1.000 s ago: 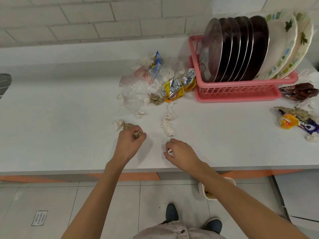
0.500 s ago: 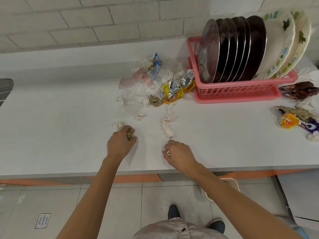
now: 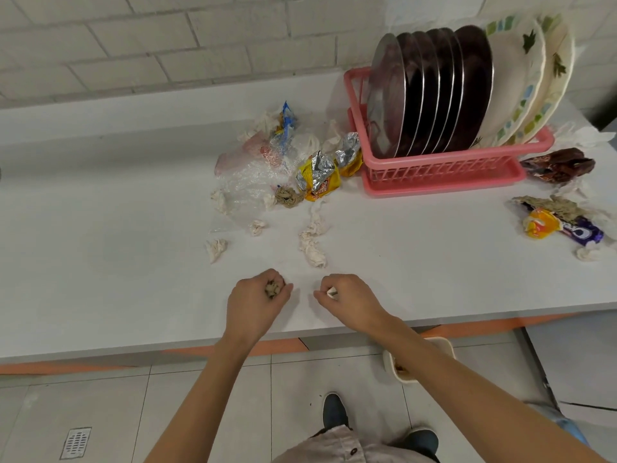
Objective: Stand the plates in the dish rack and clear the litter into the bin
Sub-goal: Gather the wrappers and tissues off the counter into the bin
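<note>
My left hand [image 3: 255,304] is closed around a brown crumpled scrap [image 3: 273,289] near the counter's front edge. Close to its right, my right hand [image 3: 349,300] is closed on a small white scrap [image 3: 331,292]. Several steel plates [image 3: 430,91] and two patterned white plates [image 3: 531,78] stand upright in the pink dish rack [image 3: 444,168] at the back right. Loose litter lies beyond my hands: white tissue bits [image 3: 312,247], a tissue wad [image 3: 216,248], yellow foil wrappers [image 3: 317,177] and clear plastic [image 3: 253,182]. A cream bin [image 3: 444,345] sits on the floor under my right forearm.
More wrappers lie at the counter's right end: a brown one [image 3: 561,165], an orange and purple pair [image 3: 561,227], and white tissue [image 3: 587,135]. A brick wall backs the white counter [image 3: 100,245]. A floor drain [image 3: 76,442] is at the lower left.
My left hand has closed on the brown scrap and drawn it back and to the right, toward my right hand. My right hand has barely moved.
</note>
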Demonstrator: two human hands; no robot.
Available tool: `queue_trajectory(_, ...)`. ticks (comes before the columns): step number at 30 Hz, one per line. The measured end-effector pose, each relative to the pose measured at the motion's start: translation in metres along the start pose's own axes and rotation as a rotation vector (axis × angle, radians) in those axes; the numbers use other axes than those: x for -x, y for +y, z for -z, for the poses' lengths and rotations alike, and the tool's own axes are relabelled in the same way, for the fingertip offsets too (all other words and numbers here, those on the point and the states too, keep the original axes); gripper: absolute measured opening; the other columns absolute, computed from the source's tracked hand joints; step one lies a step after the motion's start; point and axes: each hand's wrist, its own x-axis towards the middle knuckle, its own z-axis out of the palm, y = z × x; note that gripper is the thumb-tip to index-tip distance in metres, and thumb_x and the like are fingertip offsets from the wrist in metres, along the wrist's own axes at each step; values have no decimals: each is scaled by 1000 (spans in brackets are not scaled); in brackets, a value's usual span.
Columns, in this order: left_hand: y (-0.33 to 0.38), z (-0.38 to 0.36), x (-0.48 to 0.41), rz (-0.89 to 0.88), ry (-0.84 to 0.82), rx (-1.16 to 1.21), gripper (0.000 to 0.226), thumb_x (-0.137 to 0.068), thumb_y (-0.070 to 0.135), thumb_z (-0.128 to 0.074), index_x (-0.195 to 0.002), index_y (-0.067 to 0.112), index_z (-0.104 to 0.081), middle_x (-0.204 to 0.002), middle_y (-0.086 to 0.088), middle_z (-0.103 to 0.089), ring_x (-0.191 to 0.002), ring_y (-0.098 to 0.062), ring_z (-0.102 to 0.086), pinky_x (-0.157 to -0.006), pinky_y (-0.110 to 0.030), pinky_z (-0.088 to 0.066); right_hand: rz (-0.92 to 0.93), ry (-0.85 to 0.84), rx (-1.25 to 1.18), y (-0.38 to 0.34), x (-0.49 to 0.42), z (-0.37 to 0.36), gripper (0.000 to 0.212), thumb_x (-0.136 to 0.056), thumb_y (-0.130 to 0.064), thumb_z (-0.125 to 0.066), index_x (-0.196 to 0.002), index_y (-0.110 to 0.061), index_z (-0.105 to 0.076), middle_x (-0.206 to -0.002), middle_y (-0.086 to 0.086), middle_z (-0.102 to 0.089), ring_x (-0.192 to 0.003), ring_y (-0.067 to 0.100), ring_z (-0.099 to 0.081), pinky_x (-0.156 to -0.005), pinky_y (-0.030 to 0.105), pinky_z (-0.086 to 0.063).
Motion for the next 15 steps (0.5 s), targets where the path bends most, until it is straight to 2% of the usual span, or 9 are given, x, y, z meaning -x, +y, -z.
queue_trajectory(2,12,-7,9,-41,9,81,27,-85,26,-70,-63,27,-54,-57,12,-57,-54,-8,-53,-53,-21,-37,-33,-7,-85,5,9,8,21,-91,-28,-62,-74,-16,-59,-78,-4,-66,-75,17,-60,-76,38,-52)
queue_trajectory(5,28,-21,18,-69,-26,201,32,-85,15,-69,-59,24,-52,-56,8,-58,-54,-13,-54,-55,-27,-43,-57,20,-148,15,27,18,21,-88,-24,-64,-69,-18,-60,-72,-4,-64,-71,17,-60,-73,39,-51)
queue_trajectory(8,47,-38,26,-115,-100,251,40,-83,10,-67,-57,28,-43,-52,9,-43,-51,-11,-37,-55,-27,-38,-76,40,-141,29,48,27,21,-86,-24,-64,-67,-21,-60,-70,-6,-63,-70,15,-59,-71,37,-50)
queue_trajectory(10,60,-51,33,-146,-182,274,38,-81,8,-66,-58,24,-41,-53,5,-39,-54,-11,-34,-56,-27,-35,-83,57,-145,40,63,33,18,-84,-22,-66,-67,-19,-60,-70,-6,-64,-70,14,-59,-71,35,-49)
queue_trajectory(12,73,-64,39,-177,-263,283,33,-79,9,-64,-60,24,-41,-56,-1,-43,-55,-12,-35,-56,-28,-36,-100,77,-169,53,78,39,17,-82,-18,-67,-67,-21,-59,-69,-10,-61,-68,10,-57,-68,31,-47)
queue_trajectory(15,95,-85,52,-180,-369,269,17,-74,18,-59,-67,29,-50,-60,6,-56,-55,-16,-50,-58,-32,-46,-158,106,-237,76,107,48,16,-76,-13,-66,-66,-23,-59,-64,-12,-58,-63,6,-53,-61,24,-43)
